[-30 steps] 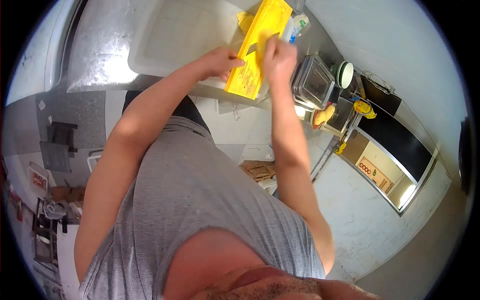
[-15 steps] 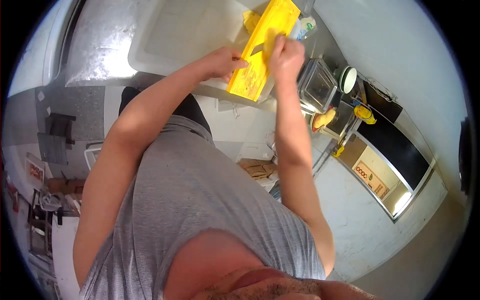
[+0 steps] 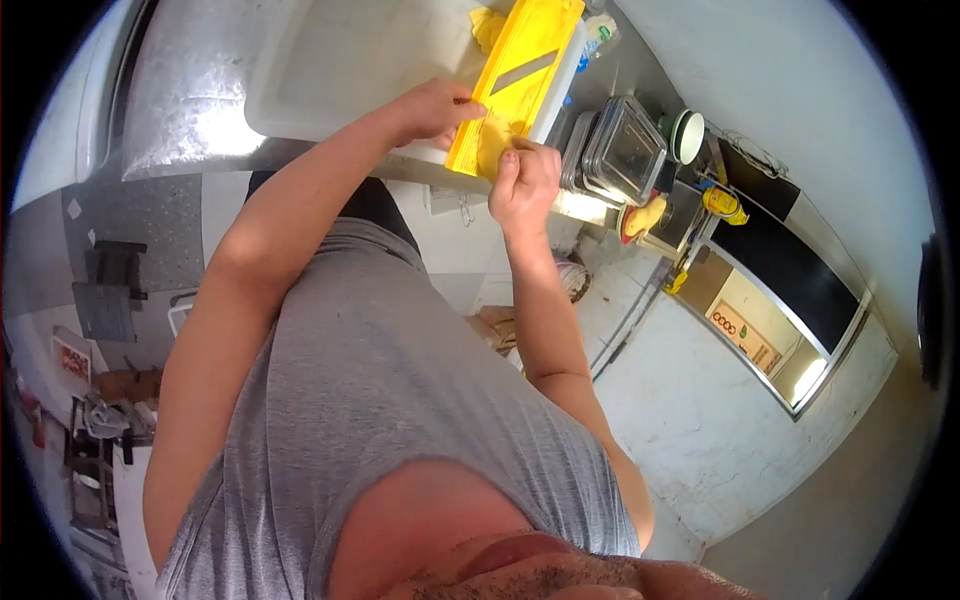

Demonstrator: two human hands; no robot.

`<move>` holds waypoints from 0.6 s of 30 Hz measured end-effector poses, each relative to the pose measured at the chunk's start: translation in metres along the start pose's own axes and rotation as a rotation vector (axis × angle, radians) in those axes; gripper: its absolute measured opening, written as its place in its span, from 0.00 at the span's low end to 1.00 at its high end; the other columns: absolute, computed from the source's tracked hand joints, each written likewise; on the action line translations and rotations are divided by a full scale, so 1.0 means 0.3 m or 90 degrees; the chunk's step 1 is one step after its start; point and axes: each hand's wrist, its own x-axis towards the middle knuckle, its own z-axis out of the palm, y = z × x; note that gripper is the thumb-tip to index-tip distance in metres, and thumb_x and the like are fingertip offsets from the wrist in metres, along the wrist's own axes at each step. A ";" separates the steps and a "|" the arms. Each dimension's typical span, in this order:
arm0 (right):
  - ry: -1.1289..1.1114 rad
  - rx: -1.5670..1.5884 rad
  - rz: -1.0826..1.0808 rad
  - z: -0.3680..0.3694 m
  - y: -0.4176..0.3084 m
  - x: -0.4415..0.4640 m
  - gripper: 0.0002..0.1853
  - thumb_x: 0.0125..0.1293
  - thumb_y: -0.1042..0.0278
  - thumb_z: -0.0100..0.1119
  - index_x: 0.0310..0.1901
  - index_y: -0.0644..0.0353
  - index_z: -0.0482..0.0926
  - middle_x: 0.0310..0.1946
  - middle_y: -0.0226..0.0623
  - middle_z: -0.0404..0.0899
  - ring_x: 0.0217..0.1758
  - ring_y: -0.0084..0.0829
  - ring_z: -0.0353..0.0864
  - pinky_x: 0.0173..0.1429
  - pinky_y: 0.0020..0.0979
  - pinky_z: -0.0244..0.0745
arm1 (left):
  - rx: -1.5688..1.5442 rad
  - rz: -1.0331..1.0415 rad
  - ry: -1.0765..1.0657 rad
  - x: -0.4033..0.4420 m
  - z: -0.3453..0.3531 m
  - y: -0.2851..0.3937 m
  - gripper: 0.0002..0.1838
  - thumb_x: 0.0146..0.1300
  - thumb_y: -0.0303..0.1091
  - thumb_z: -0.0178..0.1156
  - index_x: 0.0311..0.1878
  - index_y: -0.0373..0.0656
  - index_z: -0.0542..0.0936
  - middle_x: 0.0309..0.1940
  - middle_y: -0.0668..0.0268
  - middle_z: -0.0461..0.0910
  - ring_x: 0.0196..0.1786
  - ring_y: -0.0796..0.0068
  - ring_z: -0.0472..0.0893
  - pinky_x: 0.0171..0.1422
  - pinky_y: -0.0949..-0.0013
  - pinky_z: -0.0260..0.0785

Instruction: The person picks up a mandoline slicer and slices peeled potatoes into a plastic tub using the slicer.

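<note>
A yellow mandoline slicer (image 3: 512, 98) with a slanted metal blade lies tilted across the rim of a large white tub (image 3: 340, 70). My left hand (image 3: 430, 112) is closed on the slicer's left edge, thumb on top. At its near end, my right hand (image 3: 527, 188) holds a pale yellow piece, which looks like a peeled potato (image 3: 493, 143), against the board below the blade. Its fingers partly hide the piece. Yellow slices (image 3: 487, 28) lie in the tub beyond the slicer's left side.
The tub stands on a metal counter (image 3: 190, 90). Right of the slicer are stacked clear containers (image 3: 625, 150), a green-rimmed white bowl (image 3: 687, 137) and a crumpled plastic bag (image 3: 598, 35). A yellow can-like container (image 3: 725, 205) sits farther right, near a wall opening.
My right hand has slid down the slicer toward me, from beside the blade to the near end, uncovering the blade. My left hand still grips the edge. The view has shifted slightly.
</note>
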 end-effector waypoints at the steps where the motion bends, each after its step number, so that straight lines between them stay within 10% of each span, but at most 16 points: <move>1: 0.002 0.006 -0.005 -0.005 -0.008 -0.020 0.09 0.64 0.68 0.61 0.31 0.65 0.79 0.36 0.47 0.81 0.41 0.49 0.76 0.48 0.44 0.73 | 0.003 0.001 -0.002 -0.001 0.003 -0.002 0.20 0.71 0.45 0.58 0.53 0.36 0.80 0.32 0.69 0.78 0.31 0.81 0.75 0.36 0.75 0.73; 18: 0.011 -0.078 -0.057 0.041 0.057 0.200 0.10 0.65 0.72 0.55 0.25 0.60 0.78 0.24 0.42 0.78 0.30 0.46 0.75 0.38 0.43 0.69 | -0.034 -0.011 -0.005 -0.009 0.013 0.009 0.19 0.71 0.44 0.57 0.52 0.37 0.81 0.33 0.68 0.79 0.30 0.80 0.76 0.37 0.74 0.73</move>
